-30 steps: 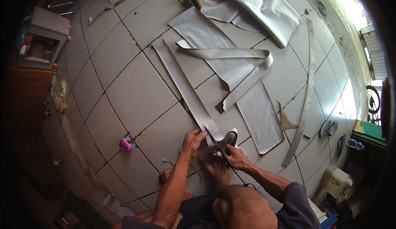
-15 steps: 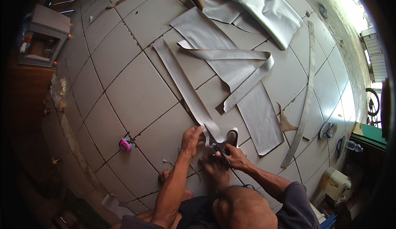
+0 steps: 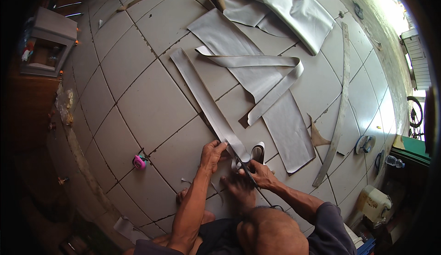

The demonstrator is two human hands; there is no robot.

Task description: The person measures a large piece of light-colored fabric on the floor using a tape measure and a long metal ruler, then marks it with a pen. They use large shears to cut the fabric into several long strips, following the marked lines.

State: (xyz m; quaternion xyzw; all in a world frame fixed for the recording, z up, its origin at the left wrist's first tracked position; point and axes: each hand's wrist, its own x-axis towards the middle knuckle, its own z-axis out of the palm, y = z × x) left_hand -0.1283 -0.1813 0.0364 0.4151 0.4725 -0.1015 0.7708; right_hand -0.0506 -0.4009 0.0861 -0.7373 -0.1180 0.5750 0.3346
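A long strip of silver-grey sheet material point(image 3: 202, 101) runs along the tiles towards me. My left hand point(image 3: 213, 156) pinches its near part by the left edge, thumb and fingers pressed together. My right hand point(image 3: 259, 176) is wrapped round the handles of dark scissors point(image 3: 245, 168), whose blades lie along the strip just right of my left fingers. The near end of the strip curls beside the blades, and a curled piece with a dark underside point(image 3: 258, 154) stands close to my right hand. Part of the cut line is hidden by the hands. My bare foot point(image 3: 241, 193) rests below the scissors.
A folded strip point(image 3: 257, 61) lies over a wide grey panel point(image 3: 289, 133). Farther off is a heap of sheet material point(image 3: 285, 7). A long flat straightedge point(image 3: 337, 126) lies to the right, near a sandal point(image 3: 365, 144). On the left sits a pink tape measure point(image 3: 139, 161).
The strip's far end has slid slightly towards me. Both hands stay in nearly the same place, and the loose curl beside the blades has shifted.
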